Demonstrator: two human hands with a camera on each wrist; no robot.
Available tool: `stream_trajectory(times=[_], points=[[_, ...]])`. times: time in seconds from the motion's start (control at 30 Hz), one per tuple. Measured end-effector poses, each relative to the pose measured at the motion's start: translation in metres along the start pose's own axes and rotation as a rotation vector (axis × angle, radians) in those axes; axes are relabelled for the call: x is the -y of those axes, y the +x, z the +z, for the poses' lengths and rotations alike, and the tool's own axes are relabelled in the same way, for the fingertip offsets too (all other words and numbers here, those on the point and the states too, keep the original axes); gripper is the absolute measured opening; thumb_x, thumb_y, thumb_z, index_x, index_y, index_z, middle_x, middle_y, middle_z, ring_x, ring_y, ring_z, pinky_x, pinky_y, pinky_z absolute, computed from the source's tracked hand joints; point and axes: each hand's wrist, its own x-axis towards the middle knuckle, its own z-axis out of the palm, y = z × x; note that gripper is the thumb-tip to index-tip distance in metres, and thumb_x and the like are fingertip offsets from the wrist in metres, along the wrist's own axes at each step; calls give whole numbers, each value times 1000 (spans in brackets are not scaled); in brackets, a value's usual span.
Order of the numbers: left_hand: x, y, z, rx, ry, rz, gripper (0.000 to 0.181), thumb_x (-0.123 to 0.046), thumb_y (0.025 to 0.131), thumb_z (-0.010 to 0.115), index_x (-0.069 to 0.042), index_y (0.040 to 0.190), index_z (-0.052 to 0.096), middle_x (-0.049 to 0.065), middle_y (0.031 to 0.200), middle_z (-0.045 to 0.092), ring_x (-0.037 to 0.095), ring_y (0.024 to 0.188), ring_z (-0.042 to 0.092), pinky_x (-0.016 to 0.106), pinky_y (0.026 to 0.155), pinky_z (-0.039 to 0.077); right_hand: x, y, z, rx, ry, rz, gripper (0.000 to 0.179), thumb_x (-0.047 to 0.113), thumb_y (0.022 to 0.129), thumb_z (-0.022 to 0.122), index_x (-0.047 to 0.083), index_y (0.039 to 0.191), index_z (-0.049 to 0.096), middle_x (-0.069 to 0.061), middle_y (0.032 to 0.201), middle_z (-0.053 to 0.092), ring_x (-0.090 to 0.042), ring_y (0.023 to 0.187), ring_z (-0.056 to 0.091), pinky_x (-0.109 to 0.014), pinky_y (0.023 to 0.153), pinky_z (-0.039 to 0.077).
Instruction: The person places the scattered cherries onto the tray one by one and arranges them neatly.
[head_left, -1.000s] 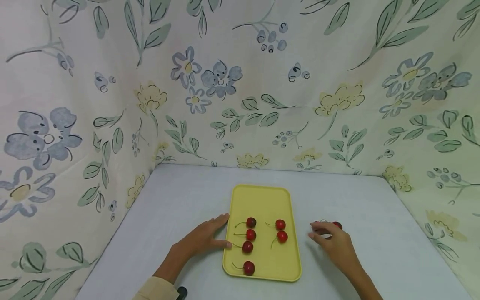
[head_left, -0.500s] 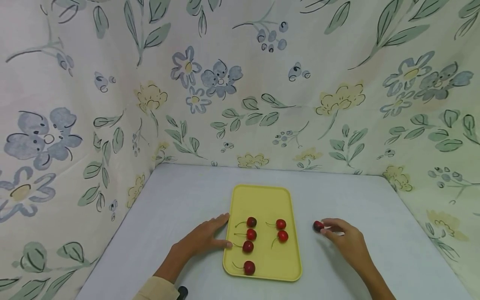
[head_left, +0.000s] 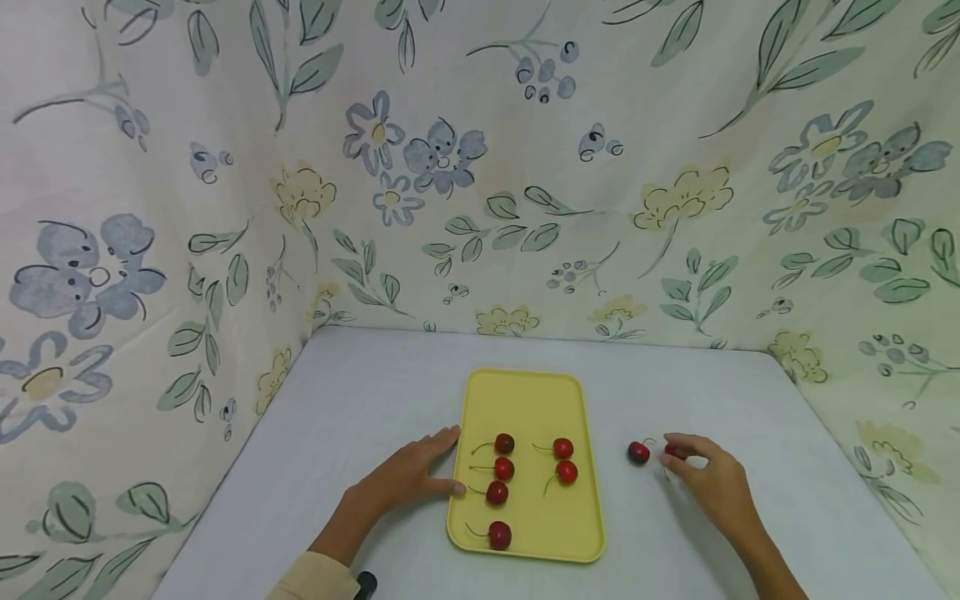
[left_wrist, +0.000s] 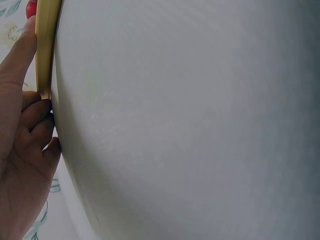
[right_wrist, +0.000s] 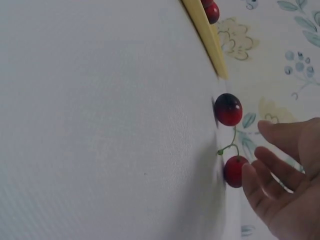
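My left hand rests against the left side of a yellow tray, its thumb over the rim and the other fingers along the outer edge. Several red cherries with stems lie on the tray, among them a dark cherry near the front. To the tray's right, my right hand is over a red cherry on the table. In the right wrist view a finger touches or overlaps that cherry, while the thumb stands apart from it. Another cherry lies between this hand and the tray.
The white table runs back to a flowered cloth, which also hangs along both sides. A dark band shows by the left sleeve.
My right hand has moved right, from beside the nearer cherry to the farther one, uncovering the nearer cherry and its stem. The left hand and tray stay in place.
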Motion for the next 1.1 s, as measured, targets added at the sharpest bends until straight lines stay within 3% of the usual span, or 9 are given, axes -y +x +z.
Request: stream_trajectory(times=[0.23,0.37,0.53,0.67,0.83,0.97,1.1], points=[[1,1,-1,6,-6,1,102,-63,88,79,-17,167,35,6,172,35,42,158,31,61,128,28,-8,6,-1,-17,-11,-21,37,14,95,81,3,129,73,-25,126,71,-45,118,64,-63,93,53],[3,1,-1,4,-5,5,101,-63,88,78,-17,167,35,6,172,35,42,158,31,61,128,28,-9,10,-6,51,-34,4,40,14,98,77,1,135,69,-33,139,62,-54,128,56,-74,101,47],[2,1,-1,3,-7,9,101,-63,88,78,-16,167,35,7,172,35,41,158,31,61,128,29,-10,13,-6,127,-55,49,41,10,100,72,0,139,66,-34,144,58,-56,136,50,-76,111,39],[2,0,-1,4,-3,10,101,-63,88,78,-16,167,35,7,172,35,42,158,32,61,128,29,-12,13,-6,141,-66,61,41,8,99,72,-2,138,66,-34,142,59,-54,133,52,-74,110,41],[1,0,-1,2,3,7,101,-63,88,78,-16,167,35,8,172,36,42,158,32,61,128,30,-14,12,-5,143,-86,47,39,9,96,74,-2,133,70,-31,133,63,-48,120,61,-57,90,57],[1,0,-1,1,7,-2,101,-64,88,78,-18,167,35,6,172,36,41,158,32,61,128,29,-13,12,-5,145,-99,48,40,11,93,78,-3,130,72,-30,128,65,-40,108,65,-38,74,54],[1,0,-1,1,3,-5,102,-64,88,78,-18,167,35,6,172,35,41,158,32,61,128,28,-14,11,-4,151,-105,62,41,13,93,80,-3,130,72,-27,122,66,-32,100,64,-31,68,49]])
